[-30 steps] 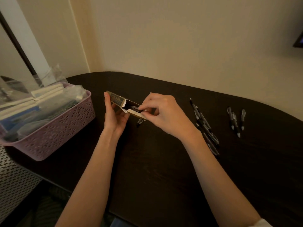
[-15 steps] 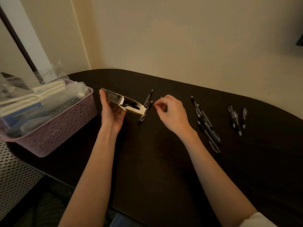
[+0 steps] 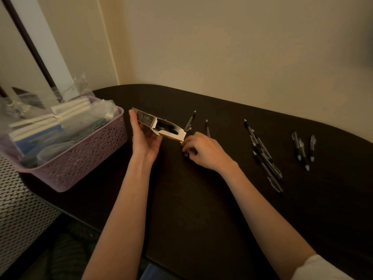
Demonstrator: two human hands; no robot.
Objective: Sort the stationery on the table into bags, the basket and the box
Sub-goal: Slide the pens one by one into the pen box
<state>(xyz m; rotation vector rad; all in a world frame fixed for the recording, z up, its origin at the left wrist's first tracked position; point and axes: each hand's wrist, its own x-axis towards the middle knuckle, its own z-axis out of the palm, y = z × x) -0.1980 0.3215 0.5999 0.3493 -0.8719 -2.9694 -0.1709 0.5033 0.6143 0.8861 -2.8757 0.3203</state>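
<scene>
- Two pens (image 3: 189, 123) lie loose just beyond the mouth of the box (image 3: 159, 127), and my right hand (image 3: 203, 150) is down on the table (image 3: 201, 199) over their near ends, fingers curled. It looks to be pinching one pen, but I cannot tell for sure, since the knuckles hide the grip.
- My left hand (image 3: 144, 138) cups the box from beneath and holds it lifted off the table, open end tilted toward the right hand. A few dark pens show inside through the cut-out.
- More pens wait further right: a heap (image 3: 262, 154) of them lying across each other, and three more (image 3: 302, 148) well apart from it, near the table's far edge.
- The basket (image 3: 80, 158) sits at the left edge, already stacked with bagged stationery.
- Risks as I judge them: the two pens by my fingers lie close together, so a careless pinch could drag the second along or roll it away.
- The box mouth is narrow and partly filled; a pen fed in at an angle could catch on the flap or on those inside.
- If I tip the box further toward the right hand, the pens already loaded could slide out.
- The light is dim and the pens are dark on a dark table, so I could easily misjudge where a pen ends.
</scene>
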